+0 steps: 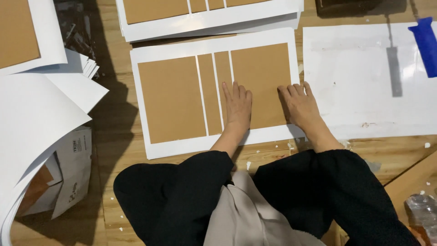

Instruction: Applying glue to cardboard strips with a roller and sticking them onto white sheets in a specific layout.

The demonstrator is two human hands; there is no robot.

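Four brown cardboard panels (172, 99) lie on one white sheet (214, 41); one blue-handled scraper (425, 43) at two o'clock.

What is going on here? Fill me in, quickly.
A person in black sleeves presses both bare hands flat on a white sheet carrying four brown cardboard panels. The left hand and the right hand both lie on the wide right-hand brown panel, the right one at its outer edge. A stack of similar panelled sheets lies just beyond, loose white paper sheets sit to the left, and a blue-handled tool rests on a white sheet at right.
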